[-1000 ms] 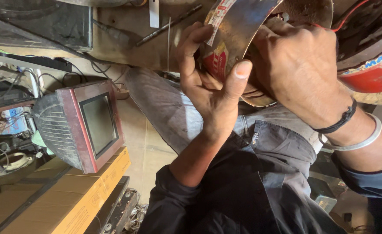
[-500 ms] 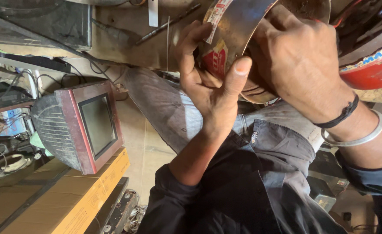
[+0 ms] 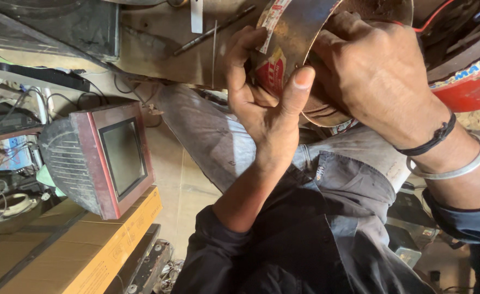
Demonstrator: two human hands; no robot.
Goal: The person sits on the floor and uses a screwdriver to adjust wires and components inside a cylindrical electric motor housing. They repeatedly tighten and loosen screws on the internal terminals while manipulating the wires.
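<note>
A long cardboard box [image 3: 96, 247] runs across the lower left, and a small red-framed monitor [image 3: 101, 158] rests on it with its dark screen tilted up. Above them lies a cluttered shelf of cables [image 3: 11, 163]. Grey trousers [image 3: 212, 141] and a dark jacket [image 3: 283, 239] fill the middle, the knees pointing up toward a dusty metal plate [image 3: 158, 43] on which a thin rod [image 3: 212, 30] lies. At the top centre, over the lap, sits a round metal tin [image 3: 299, 32], rusty and dented, with a torn red and white label; a red-rimmed drum [image 3: 468, 87] lies just beside it on the right. The left hand [image 3: 264, 100] grasps the tin, fingers curled over its labelled side and thumb pressed against the wall. The right hand [image 3: 376, 76] is clenched over the tin's lower rim, a black cord and a silver bangle [image 3: 449, 169] on its wrist.
</note>
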